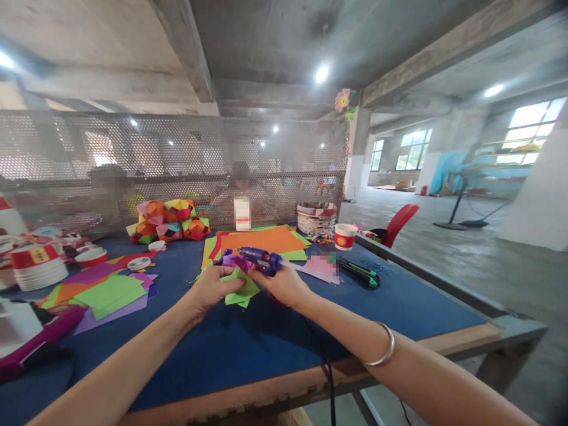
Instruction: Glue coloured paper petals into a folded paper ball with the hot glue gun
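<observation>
My left hand point(212, 288) pinches a folded green paper piece point(239, 289) with a purple paper part point(236, 261) at its top, held just above the blue table point(399, 302). My right hand point(281, 284) grips a blue glue gun point(260, 258), its nozzle pointing left at the purple paper. The gun's black cord point(329, 378) runs down over the table's front edge. A silver bangle point(382, 350) circles my right wrist.
A stack of coloured paper sheets point(261, 241) lies behind my hands and loose sheets point(106, 290) to the left. Folded paper balls point(166, 220), tape rolls point(138, 263), paper cups point(38, 269), a basket point(316, 216), a cutter point(361, 273). People sit behind a mesh screen point(177, 165).
</observation>
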`<action>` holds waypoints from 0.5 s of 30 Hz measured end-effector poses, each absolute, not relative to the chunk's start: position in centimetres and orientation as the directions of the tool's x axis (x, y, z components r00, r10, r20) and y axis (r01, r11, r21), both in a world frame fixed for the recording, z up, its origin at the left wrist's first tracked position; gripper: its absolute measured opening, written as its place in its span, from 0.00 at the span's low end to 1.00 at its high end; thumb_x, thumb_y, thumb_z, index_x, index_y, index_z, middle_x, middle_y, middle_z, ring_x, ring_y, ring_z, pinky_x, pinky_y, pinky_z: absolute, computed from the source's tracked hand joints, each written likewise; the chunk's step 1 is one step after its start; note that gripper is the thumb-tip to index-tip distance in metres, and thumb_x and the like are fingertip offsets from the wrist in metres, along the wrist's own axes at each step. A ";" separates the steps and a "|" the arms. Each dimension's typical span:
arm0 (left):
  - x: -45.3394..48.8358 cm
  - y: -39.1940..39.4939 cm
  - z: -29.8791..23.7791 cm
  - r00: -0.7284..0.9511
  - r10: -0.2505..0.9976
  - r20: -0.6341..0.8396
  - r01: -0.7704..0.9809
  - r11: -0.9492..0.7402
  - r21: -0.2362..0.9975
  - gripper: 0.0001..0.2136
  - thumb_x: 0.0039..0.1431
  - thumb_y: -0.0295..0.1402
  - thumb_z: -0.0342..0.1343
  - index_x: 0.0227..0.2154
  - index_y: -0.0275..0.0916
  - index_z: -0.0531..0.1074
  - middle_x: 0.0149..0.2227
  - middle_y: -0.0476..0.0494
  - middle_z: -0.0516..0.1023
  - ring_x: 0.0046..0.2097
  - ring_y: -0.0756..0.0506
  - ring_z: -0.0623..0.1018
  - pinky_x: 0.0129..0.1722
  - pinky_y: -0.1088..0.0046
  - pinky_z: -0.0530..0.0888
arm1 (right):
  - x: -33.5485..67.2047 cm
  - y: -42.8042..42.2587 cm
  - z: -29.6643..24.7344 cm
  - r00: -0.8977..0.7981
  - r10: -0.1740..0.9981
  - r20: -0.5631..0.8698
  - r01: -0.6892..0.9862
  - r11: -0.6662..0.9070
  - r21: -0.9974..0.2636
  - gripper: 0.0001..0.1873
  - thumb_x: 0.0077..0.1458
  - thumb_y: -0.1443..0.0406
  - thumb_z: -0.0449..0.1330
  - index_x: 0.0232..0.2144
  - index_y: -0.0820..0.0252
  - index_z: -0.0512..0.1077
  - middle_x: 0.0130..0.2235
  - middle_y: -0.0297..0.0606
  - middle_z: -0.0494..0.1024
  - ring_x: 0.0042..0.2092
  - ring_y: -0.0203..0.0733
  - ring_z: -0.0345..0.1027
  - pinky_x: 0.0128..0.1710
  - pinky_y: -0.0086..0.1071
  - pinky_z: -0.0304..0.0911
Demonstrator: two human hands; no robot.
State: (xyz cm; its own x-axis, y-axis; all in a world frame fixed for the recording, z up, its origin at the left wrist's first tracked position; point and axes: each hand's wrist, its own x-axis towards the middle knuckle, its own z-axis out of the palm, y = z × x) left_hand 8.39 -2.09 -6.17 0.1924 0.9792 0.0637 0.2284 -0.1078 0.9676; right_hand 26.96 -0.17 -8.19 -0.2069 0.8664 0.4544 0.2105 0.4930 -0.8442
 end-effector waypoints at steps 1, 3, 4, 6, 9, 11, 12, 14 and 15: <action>8.3 -2.0 -6.3 0.177 0.982 0.065 0.232 -0.105 0.967 0.15 0.38 0.39 0.71 0.30 0.36 0.84 0.31 0.41 0.86 0.36 0.38 0.84 0.41 0.64 0.78 | 27.0 -0.1 -8.3 -0.213 0.880 0.424 0.190 0.463 -0.866 0.08 0.53 0.58 0.68 0.36 0.53 0.81 0.29 0.35 0.79 0.28 0.41 0.69 0.29 0.32 0.65; 8.1 -1.9 -6.4 0.139 0.987 0.083 0.254 -0.117 0.960 0.16 0.38 0.40 0.72 0.30 0.36 0.84 0.30 0.41 0.86 0.35 0.38 0.84 0.38 0.65 0.78 | 27.0 0.1 -8.4 -0.220 0.911 0.349 0.151 0.385 -0.910 0.10 0.54 0.56 0.67 0.33 0.55 0.79 0.26 0.33 0.76 0.21 0.35 0.62 0.21 0.30 0.59; 8.0 -1.8 -6.4 0.127 0.987 0.099 0.266 -0.130 0.955 0.16 0.38 0.40 0.72 0.31 0.36 0.84 0.30 0.41 0.86 0.35 0.38 0.84 0.38 0.65 0.77 | 27.0 0.1 -8.5 -0.220 0.921 0.321 0.127 0.353 -0.927 0.11 0.53 0.55 0.67 0.31 0.56 0.77 0.24 0.31 0.74 0.19 0.33 0.59 0.19 0.29 0.58; 8.0 -1.8 -6.4 0.118 0.985 0.124 0.288 -0.154 0.945 0.16 0.39 0.40 0.71 0.32 0.36 0.84 0.30 0.42 0.86 0.34 0.39 0.83 0.37 0.67 0.76 | 26.9 0.2 -8.5 -0.227 0.926 0.302 0.072 0.325 -0.943 0.13 0.50 0.56 0.70 0.27 0.56 0.74 0.22 0.29 0.71 0.18 0.31 0.57 0.18 0.29 0.57; 8.3 -1.9 -6.3 0.104 0.980 0.170 0.340 -0.195 0.920 0.15 0.40 0.41 0.68 0.30 0.36 0.84 0.26 0.45 0.84 0.30 0.43 0.80 0.33 0.69 0.73 | 26.8 0.1 -8.4 -0.248 0.922 0.298 0.020 0.312 -0.950 0.12 0.45 0.60 0.71 0.25 0.57 0.72 0.23 0.29 0.70 0.20 0.31 0.57 0.19 0.28 0.57; 8.6 -2.0 -6.1 0.104 0.970 0.218 0.397 -0.241 0.886 0.13 0.41 0.41 0.66 0.26 0.36 0.82 0.21 0.48 0.79 0.26 0.45 0.76 0.29 0.72 0.69 | 26.7 0.0 -8.3 -0.249 0.928 0.278 0.026 0.293 -0.956 0.11 0.43 0.63 0.71 0.25 0.57 0.72 0.24 0.30 0.71 0.21 0.32 0.58 0.19 0.29 0.58; 8.8 -2.1 -6.0 0.106 0.963 0.246 0.429 -0.268 0.863 0.12 0.41 0.41 0.64 0.23 0.37 0.81 0.19 0.50 0.76 0.25 0.46 0.73 0.27 0.73 0.67 | 26.7 0.0 -8.3 -0.249 0.931 0.267 0.035 0.284 -0.958 0.10 0.43 0.64 0.71 0.25 0.57 0.72 0.24 0.30 0.71 0.22 0.32 0.59 0.20 0.29 0.58; 9.1 -2.3 -5.9 0.124 0.948 0.294 0.483 -0.316 0.816 0.11 0.43 0.42 0.61 0.19 0.38 0.78 0.17 0.53 0.71 0.24 0.48 0.69 0.25 0.74 0.62 | 26.7 -0.1 -8.3 -0.252 0.935 0.250 0.054 0.271 -0.961 0.09 0.43 0.65 0.71 0.24 0.57 0.72 0.23 0.29 0.71 0.22 0.33 0.59 0.21 0.29 0.58; 9.2 -2.3 -5.9 0.130 0.939 0.318 0.507 -0.338 0.793 0.11 0.44 0.41 0.60 0.18 0.38 0.76 0.17 0.53 0.69 0.24 0.49 0.68 0.25 0.74 0.61 | 26.7 -0.1 -8.3 -0.250 0.937 0.246 0.061 0.268 -0.961 0.09 0.43 0.65 0.70 0.24 0.57 0.72 0.23 0.29 0.71 0.23 0.33 0.59 0.22 0.29 0.58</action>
